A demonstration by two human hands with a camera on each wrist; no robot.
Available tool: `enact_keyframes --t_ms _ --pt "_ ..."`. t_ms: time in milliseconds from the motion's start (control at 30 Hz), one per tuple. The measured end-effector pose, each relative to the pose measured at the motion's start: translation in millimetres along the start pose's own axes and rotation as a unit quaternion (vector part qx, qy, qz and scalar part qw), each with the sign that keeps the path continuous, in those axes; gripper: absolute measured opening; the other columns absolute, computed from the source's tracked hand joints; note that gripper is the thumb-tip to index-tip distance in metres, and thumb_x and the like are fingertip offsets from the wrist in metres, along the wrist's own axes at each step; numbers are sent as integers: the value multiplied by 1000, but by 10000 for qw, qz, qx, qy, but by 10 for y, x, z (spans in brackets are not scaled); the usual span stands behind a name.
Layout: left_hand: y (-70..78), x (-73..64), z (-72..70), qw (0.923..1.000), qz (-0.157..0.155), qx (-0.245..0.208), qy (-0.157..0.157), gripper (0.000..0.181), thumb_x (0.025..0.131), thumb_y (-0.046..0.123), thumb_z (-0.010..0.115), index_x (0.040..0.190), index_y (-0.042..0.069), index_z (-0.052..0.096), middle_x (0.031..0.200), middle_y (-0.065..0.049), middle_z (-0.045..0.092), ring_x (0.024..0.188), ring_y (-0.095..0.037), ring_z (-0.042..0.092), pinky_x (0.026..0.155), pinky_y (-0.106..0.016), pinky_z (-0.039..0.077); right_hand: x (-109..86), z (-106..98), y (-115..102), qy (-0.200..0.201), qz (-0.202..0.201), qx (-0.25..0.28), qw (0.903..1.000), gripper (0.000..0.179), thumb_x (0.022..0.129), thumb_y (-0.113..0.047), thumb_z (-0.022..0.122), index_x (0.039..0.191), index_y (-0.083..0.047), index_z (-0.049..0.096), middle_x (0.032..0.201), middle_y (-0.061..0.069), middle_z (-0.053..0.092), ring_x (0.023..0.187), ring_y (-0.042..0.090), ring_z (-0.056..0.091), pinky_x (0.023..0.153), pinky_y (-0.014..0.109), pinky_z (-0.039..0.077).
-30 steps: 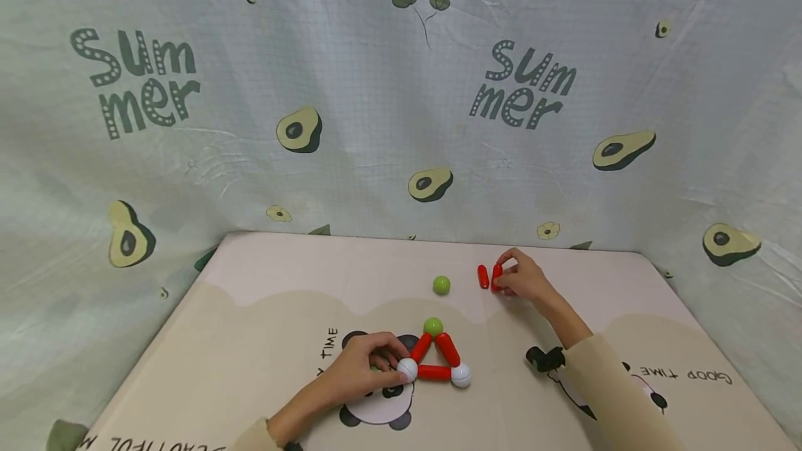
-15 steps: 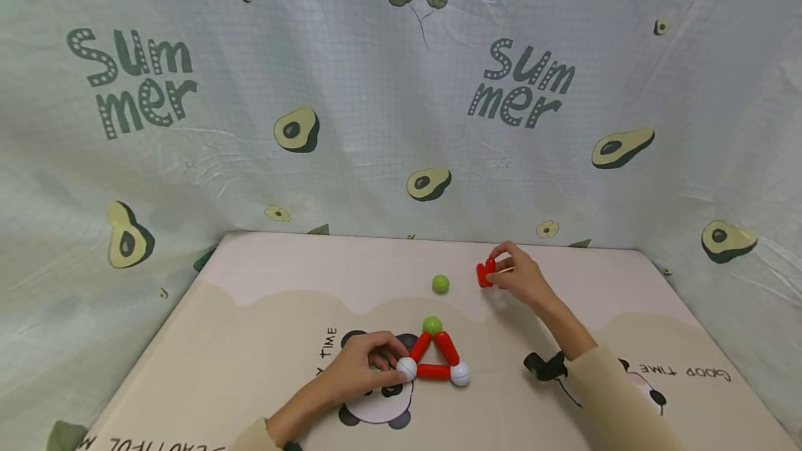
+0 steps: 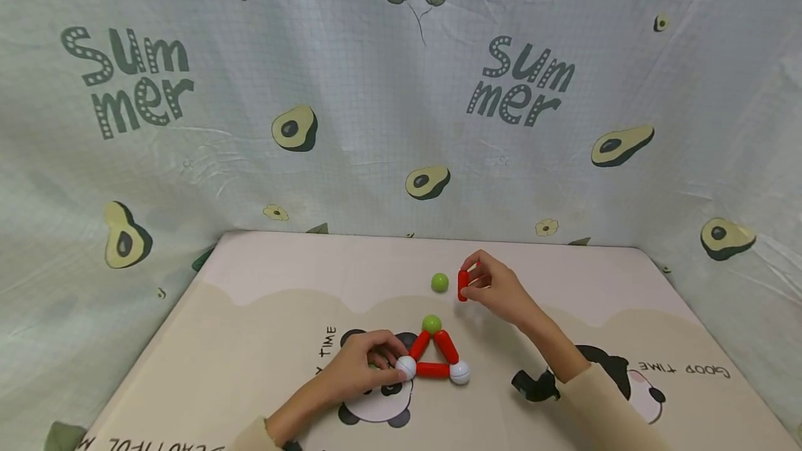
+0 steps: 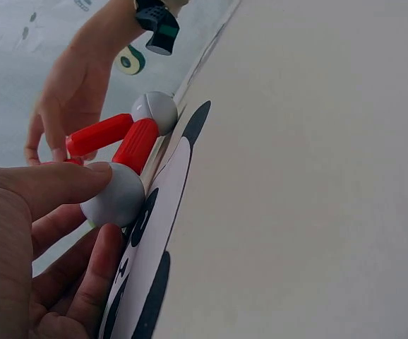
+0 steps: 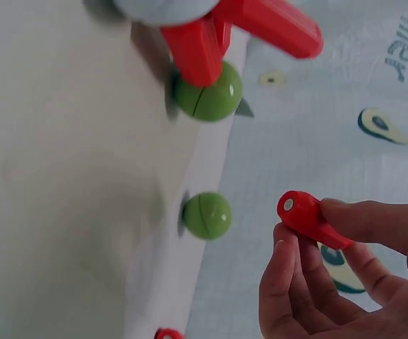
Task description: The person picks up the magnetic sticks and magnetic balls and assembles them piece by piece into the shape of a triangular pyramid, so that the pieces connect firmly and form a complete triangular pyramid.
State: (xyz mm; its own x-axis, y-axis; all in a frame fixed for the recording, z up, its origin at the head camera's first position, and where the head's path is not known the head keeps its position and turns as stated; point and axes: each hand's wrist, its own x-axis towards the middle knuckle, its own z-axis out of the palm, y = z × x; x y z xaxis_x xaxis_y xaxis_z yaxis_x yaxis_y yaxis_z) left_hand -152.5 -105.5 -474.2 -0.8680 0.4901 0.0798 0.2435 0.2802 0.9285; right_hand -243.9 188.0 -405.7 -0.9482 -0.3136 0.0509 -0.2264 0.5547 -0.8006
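My left hand (image 3: 366, 366) pinches a white ball (image 4: 116, 196) between thumb and fingers. That ball is one corner of a flat triangle of red magnetic rods (image 3: 432, 370), whose other corners are a second white ball (image 3: 460, 372) and a green ball (image 3: 431, 324). A sliver of green shows under the left fingers, too small to identify. My right hand (image 3: 500, 289) holds a loose red magnetic rod (image 5: 311, 219) between thumb and fingers, with a silvery disc in its end. Just left of it lies a loose green ball (image 3: 440, 282).
One more red rod (image 5: 169, 333) lies near the bottom edge of the right wrist view, mostly out of frame. The panda-print tabletop (image 3: 263, 346) ends at a printed curtain (image 3: 351, 179) behind. A black strap (image 3: 534, 385) is on the right wrist.
My right hand has lifted one red rod from beside the other and carried it left, towards the loose green ball. The left hand and the triangle have stayed put.
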Motion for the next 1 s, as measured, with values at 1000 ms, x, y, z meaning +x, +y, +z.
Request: enact_keyframes --t_ms 1000 --pt "24 5 5 9999 -140 39 22 26 87 28 84 109 17 74 100 -3 74 84 -8 67 76 -21 56 -145 299 -117 -740 -483 584 9944 33 92 -4 72 124 -3 63 113 11 71 99 22 69 82 22 58"
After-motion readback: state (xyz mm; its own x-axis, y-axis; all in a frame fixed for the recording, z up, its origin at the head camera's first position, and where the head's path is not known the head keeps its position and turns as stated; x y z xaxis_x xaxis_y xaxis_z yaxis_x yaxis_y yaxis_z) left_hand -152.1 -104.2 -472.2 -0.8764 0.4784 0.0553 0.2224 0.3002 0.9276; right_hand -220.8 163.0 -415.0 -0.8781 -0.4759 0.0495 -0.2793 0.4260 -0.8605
